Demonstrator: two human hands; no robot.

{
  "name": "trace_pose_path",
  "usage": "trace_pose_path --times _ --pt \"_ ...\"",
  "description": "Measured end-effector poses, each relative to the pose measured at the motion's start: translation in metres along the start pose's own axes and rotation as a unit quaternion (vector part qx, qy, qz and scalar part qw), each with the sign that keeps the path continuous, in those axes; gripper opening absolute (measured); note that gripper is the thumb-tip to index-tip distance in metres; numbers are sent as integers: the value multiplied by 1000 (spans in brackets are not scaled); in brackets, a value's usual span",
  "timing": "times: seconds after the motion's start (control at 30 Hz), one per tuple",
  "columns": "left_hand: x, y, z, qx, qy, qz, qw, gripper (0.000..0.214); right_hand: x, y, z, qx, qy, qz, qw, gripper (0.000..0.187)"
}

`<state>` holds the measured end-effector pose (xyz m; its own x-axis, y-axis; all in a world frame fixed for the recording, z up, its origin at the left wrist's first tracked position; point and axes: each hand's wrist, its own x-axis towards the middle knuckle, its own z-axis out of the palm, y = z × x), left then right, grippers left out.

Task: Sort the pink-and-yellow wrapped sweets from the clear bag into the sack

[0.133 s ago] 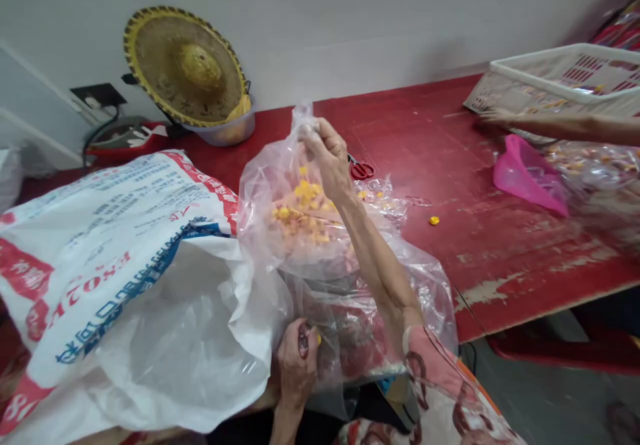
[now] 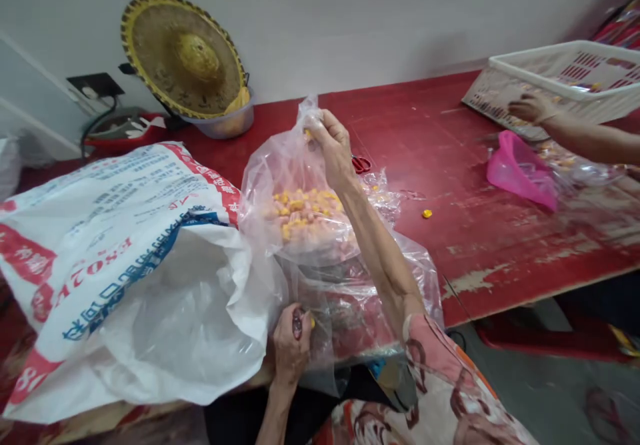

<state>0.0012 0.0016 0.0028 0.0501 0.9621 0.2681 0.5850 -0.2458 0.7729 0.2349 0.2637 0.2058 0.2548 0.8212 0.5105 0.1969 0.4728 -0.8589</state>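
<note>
Clear plastic bag (image 2: 305, 245) of small yellow and orange pieces (image 2: 300, 210), upright at the edge of a red wooden table (image 2: 500, 251), just beside a white woven sack (image 2: 125, 278). Right hand (image 2: 333, 148) closed, pinching the gathered neck of the bag; left hand (image 2: 290, 345) closed low against the plastic around a small dark object, hard to make out. Pieces now in a flatter, wider layer than the earlier heap, softened behind the film. Red-handled scissors (image 2: 361, 163) partly hidden behind the bag. Across the table, a co-worker's hand (image 2: 533, 108) raised and half-curled over a white plastic basket (image 2: 565, 78), near a crumpled pink bag (image 2: 520, 171). One loose yellow piece (image 2: 427, 213) on chipped paint.
</note>
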Motion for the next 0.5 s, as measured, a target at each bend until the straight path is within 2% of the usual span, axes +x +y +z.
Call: trace_pose_path --times 0.1,0.17,0.23,0.3,0.37,0.4,0.5 --pt "2 2 -1 -14 -13 -17 1000 39 -7 0 -17 -118 -20 2 993 20" --pt "3 2 -2 -23 -19 -28 999 40 -27 -6 -33 -205 3 -20 978 33" --pt "3 5 -5 -34 -19 -45 998 41 -63 -14 -49 -260 25 -63 963 48" --pt "3 14 -9 -52 -25 -71 996 41 -114 -21 -63 -277 16 -111 954 39" --pt "7 28 -11 -70 -36 -87 993 39 -169 -18 -72 -284 -33 -128 950 28" --pt "12 37 -10 -79 -47 -84 992 38 -193 -12 -74 -286 -92 -124 946 30" --pt "39 58 2 -99 -91 -37 990 31 -238 21 -74 -338 -235 -47 910 29"
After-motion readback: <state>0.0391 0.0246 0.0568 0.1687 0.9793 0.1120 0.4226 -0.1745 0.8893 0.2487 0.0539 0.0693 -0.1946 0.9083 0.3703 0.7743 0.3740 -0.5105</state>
